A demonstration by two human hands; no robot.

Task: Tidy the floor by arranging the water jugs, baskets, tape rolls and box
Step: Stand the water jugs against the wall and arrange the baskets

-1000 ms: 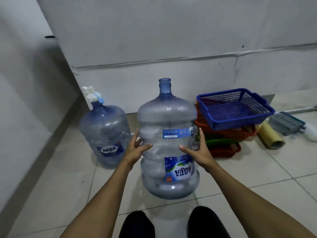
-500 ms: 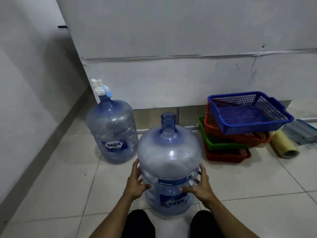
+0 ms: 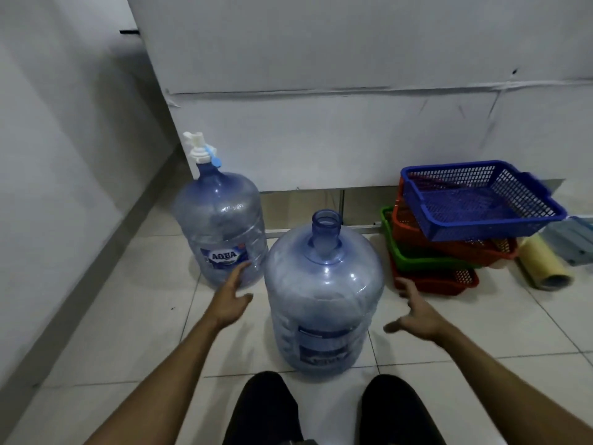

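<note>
Open-necked water jug, empty and uncapped, upright on the tiled floor, long axis vertical, label toward the camera. Just behind it and to the left, a second jug fitted with a white-and-blue pump cap, close to the white wall panel; the two jugs near one another, touching or not cannot be told. Right of the open-necked jug, a skewed stack of baskets: blue basket tilted on top, then an orange-red basket, a green basket and a red basket at the bottom. Further right of the jug, beyond the stack, a yellowish roll lying on its side, possibly tape, and a grey-blue object cut off by the frame edge.

Left hand beside the jug's left flank, fingers straight and spread, holding nothing. Right hand beside the right flank, fingers loosely splayed, likewise empty. Both clear of the plastic, the jug squarely between them, the left slightly nearer its wall.

Judged from this layout: jug set down, its placing likely finished or awaiting a nudge toward its neighbour. With the basket stack lying forward and right of the right hand, that hand looks better placed for straightening it.
</note>
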